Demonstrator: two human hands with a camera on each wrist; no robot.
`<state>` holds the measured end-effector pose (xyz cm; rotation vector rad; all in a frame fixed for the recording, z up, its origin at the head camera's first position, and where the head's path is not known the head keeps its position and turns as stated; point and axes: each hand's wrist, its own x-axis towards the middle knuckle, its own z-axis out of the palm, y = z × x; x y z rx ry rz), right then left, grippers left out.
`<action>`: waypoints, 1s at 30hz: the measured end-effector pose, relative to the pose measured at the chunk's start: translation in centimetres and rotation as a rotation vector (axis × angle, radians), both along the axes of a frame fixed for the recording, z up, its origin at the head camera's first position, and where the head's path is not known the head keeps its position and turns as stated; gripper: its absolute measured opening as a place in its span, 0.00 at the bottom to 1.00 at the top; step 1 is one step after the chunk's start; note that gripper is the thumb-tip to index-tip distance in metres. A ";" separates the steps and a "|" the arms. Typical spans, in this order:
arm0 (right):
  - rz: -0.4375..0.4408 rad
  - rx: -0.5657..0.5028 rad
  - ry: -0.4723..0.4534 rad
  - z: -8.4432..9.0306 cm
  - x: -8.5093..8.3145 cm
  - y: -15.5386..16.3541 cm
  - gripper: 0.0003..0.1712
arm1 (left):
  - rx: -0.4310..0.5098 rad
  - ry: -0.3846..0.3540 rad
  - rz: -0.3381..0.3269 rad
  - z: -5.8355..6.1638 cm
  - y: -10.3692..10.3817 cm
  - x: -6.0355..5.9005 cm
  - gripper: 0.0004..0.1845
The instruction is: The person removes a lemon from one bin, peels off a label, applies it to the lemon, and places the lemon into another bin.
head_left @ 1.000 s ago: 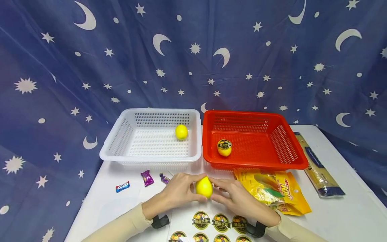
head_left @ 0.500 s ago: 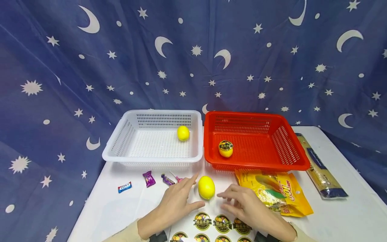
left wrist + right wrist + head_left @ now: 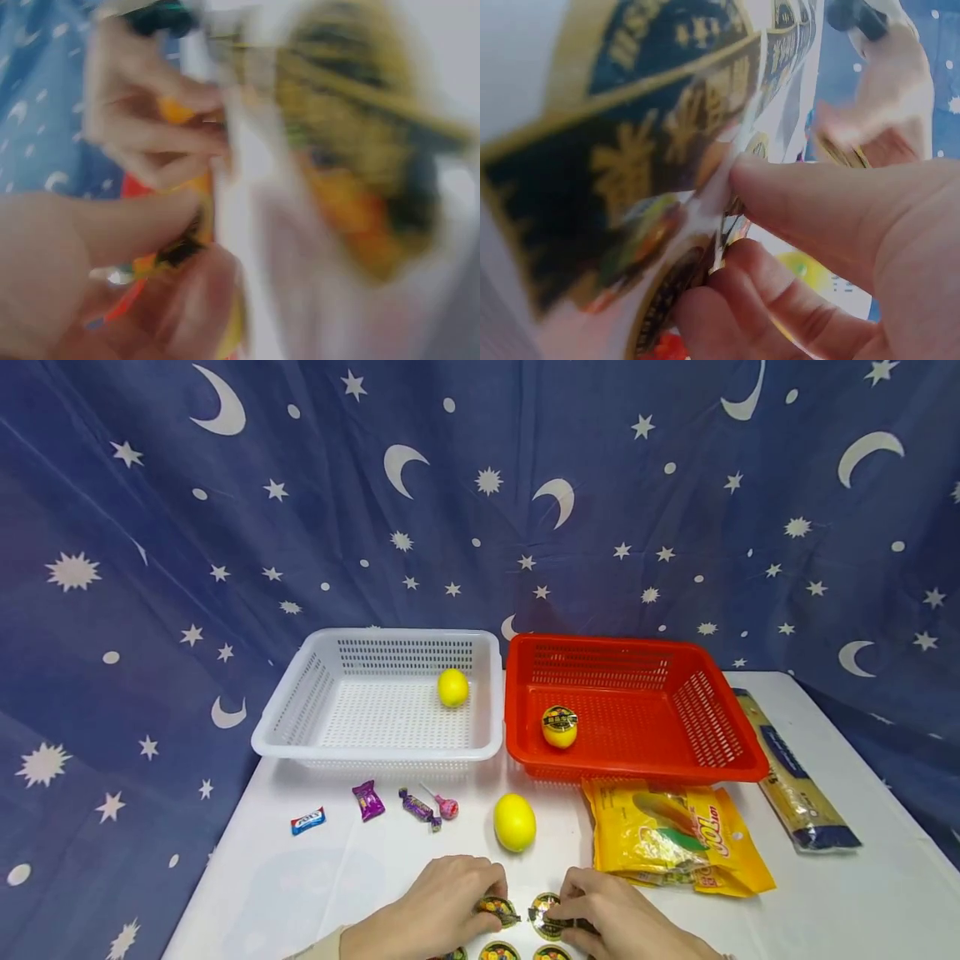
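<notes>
Both hands lay low on the surface (image 3: 247,877) at the sticker sheet (image 3: 517,953): left hand (image 3: 431,912) pinched one sticker (image 3: 497,907), right hand (image 3: 622,920) pinched the next sticker (image 3: 546,917). Just beyond their fingertips, untouched, sat a lemon (image 3: 514,822).
</notes>
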<state>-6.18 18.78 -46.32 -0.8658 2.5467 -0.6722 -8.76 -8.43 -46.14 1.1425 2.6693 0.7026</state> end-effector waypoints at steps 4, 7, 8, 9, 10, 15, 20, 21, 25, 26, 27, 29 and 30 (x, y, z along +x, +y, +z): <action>-0.039 0.002 -0.083 0.9 -0.4 -0.2 0.15 | 0.228 -0.247 0.089 1.3 -0.2 -1.6 0.08; -0.102 -0.098 -0.006 1.6 -1.2 -0.6 0.18 | 0.374 -0.365 0.178 1.9 0.0 -3.5 0.03; -0.126 -0.148 0.044 1.7 -1.7 -0.8 0.19 | 0.402 -0.381 0.200 2.0 0.2 -4.1 0.03; -0.146 -0.185 0.108 1.8 -2.2 -1.0 0.21 | 0.424 -0.402 0.219 2.0 0.3 -4.6 0.04; -0.164 -0.214 0.184 1.8 -2.7 -1.3 0.24 | 0.442 -0.422 0.233 1.9 0.5 -5.1 0.06; -0.185 -0.222 0.302 1.3 -5.1 -2.1 0.37 | 0.470 -0.452 0.277 1.1 1.5 -6.4 0.10; -0.197 -0.207 0.260 0.5 -6.0 -2.2 0.35 | 0.523 -0.437 0.285 0.6 2.3 -6.8 0.15; -0.205 -0.217 0.243 0.4 -6.1 -2.2 0.34 | 0.529 -0.427 0.282 0.6 2.4 -6.8 0.16; -0.221 -0.264 0.198 0.3 -6.3 -2.3 0.36 | 0.489 -0.287 0.289 0.5 2.5 -6.8 0.15; -0.221 -0.278 0.201 0.4 -6.4 -2.3 0.37 | 0.465 -0.233 0.293 0.5 2.6 -6.7 0.14; -0.223 -0.288 0.205 0.4 -6.4 -2.2 0.38 | 0.436 -0.173 0.298 0.5 2.6 -6.6 0.13; -0.226 -0.294 0.230 0.7 -6.5 -2.2 0.35 | 0.382 -0.066 0.304 0.5 2.7 -6.3 0.10; -0.225 -0.291 0.246 0.8 -6.7 -2.1 0.32 | 0.361 -0.021 0.309 0.4 2.7 -6.2 0.10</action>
